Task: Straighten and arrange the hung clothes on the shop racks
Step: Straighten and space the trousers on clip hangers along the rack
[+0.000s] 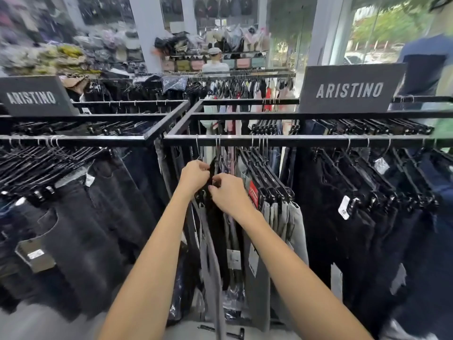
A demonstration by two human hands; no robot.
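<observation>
A black clip hanger with dark trousers hangs from the near black rack rail, close to the rail's left end. My left hand grips the hanger from the left, fingers curled round it. From the right, my right hand pinches the hanger's clip and the waistband. Grey trousers on black hangers hang just right of my hands. Dark jeans fill the rail further right.
A second rail at the left carries grey-black jeans. Two ARISTINO signs stand on the racks. More racks of clothes lie behind. A person stands at the far right by the window. A loose hanger lies on the floor.
</observation>
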